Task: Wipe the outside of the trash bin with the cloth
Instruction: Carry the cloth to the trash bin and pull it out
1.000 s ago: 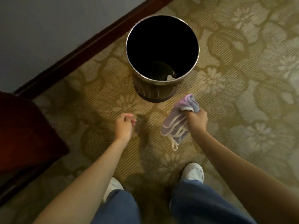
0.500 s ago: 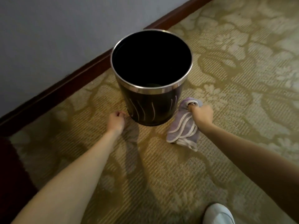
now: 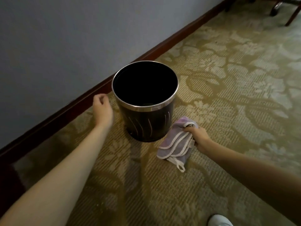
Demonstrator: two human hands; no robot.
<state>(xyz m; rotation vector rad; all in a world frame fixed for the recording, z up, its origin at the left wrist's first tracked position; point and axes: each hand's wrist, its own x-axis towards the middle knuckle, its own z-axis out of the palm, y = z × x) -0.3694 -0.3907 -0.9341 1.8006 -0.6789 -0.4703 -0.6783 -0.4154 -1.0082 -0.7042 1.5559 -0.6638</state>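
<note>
Cloth [image 3: 175,145], soft and limp, hangs bunched from the right hand [image 3: 197,136], whose fingers curl round it at center right. Trash bin [image 3: 146,115] stands upright mid-frame; it looks rigid and light, best steadied at the rim. Nothing shows inside its dark interior. Left hand [image 3: 102,108] hovers beside it, fingers loosely curled, holding nothing.
</note>
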